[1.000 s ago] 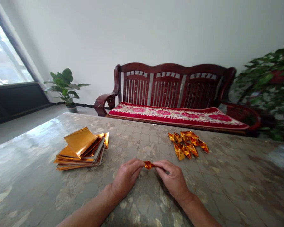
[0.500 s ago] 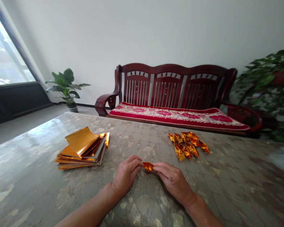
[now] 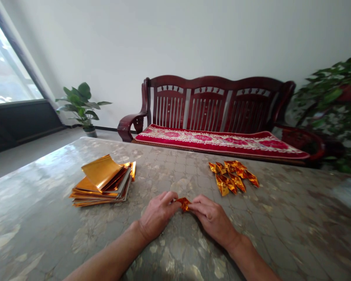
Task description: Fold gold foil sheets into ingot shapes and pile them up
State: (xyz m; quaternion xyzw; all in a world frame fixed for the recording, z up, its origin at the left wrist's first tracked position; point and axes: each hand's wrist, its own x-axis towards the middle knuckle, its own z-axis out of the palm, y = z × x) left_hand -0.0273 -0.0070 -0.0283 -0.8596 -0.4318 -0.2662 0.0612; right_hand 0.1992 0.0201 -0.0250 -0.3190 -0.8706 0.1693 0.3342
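Observation:
Between my two hands is a small folded piece of shiny gold foil paper (image 3: 184, 204), low over the table near the middle. My left hand (image 3: 158, 215) pinches its left end between thumb and fingers. Its right end sits in the fingertips of my right hand (image 3: 213, 218). Fingers cover both ends of the folded paper. To the left lies a loose stack of gold foil paper sheets (image 3: 101, 173), the top one curled up. Several finished-looking folded gold foil pieces (image 3: 235, 177), boat-like with pointed ends, lie grouped to the right.
The table (image 3: 90, 242) has a glossy, flower-patterned cover. Behind it stands a dark red wooden bench (image 3: 207, 107) with a red floral cushion (image 3: 219, 140). Potted plants (image 3: 82, 103) stand at left and right. A clear plastic item (image 3: 349, 193) is at the table's right edge.
My left thumb and fingers have shifted on the folded paper's left end, and the paper is slightly tilted now. My right hand keeps its pinch. The view has moved slightly.

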